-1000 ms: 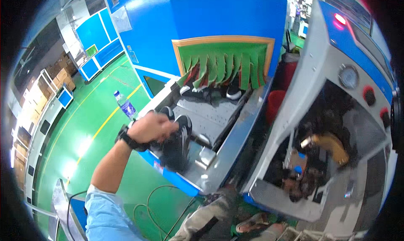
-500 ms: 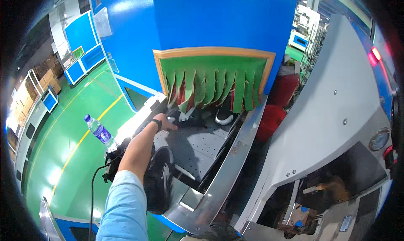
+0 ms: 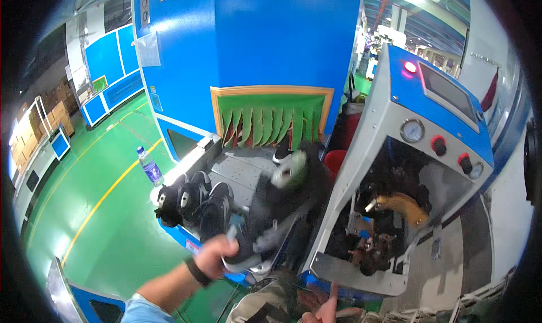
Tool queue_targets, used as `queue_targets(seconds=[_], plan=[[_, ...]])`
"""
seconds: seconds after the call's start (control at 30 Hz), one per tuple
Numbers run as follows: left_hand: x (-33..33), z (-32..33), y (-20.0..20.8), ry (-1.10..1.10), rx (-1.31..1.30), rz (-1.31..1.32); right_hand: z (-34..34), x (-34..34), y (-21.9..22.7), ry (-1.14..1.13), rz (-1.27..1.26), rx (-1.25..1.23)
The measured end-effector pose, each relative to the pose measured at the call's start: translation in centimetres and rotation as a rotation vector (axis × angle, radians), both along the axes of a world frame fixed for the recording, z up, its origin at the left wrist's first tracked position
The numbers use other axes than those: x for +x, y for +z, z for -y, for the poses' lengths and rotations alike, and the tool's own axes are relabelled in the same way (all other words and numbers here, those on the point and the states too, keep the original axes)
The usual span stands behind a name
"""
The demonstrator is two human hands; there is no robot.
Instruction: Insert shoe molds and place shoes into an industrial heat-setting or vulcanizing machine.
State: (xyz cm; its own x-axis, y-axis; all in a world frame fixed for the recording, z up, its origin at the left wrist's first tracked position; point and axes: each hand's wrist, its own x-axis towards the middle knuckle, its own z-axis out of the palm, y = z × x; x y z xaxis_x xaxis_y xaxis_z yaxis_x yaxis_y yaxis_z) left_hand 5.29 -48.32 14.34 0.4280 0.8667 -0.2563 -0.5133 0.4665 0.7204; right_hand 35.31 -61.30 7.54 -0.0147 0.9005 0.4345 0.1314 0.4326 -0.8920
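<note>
Left hand (image 3: 217, 254) clenched on a dark shoe (image 3: 271, 210), blurred, pale patch near its top, lifted over the conveyor (image 3: 237, 170) | right hand (image 3: 327, 309) fingers spread, holding nothing | 3 black shoes (image 3: 189, 201) on the grey metal conveyor edge | green fringe curtain (image 3: 265, 125) behind

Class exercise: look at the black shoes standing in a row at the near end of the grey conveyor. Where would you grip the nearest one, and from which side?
Probably at the open collar of the nearest black shoe, coming from above: it stands upright with the opening facing up, and neighbouring shoes crowd its left side. The left hand already holds another dark shoe.
</note>
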Motion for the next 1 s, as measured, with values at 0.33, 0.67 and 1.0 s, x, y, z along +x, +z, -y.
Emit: queue_targets(seconds=[0.33,0.67,1.0], plan=[[13.5,13.9,-6.7,-0.466,0.169,-0.123,6.1,7.5,-1.6,0.181,-0.762,-0.479],[16.7,10.5,-6.3,-0.975,0.609,-0.692,12.9,7.3,-0.4,0.045,-1.265,-0.918],[19.8,7.3,-2.5,-0.523,0.079,-0.077,-2.0,14.4,17.0,-0.418,0.359,-0.161]])
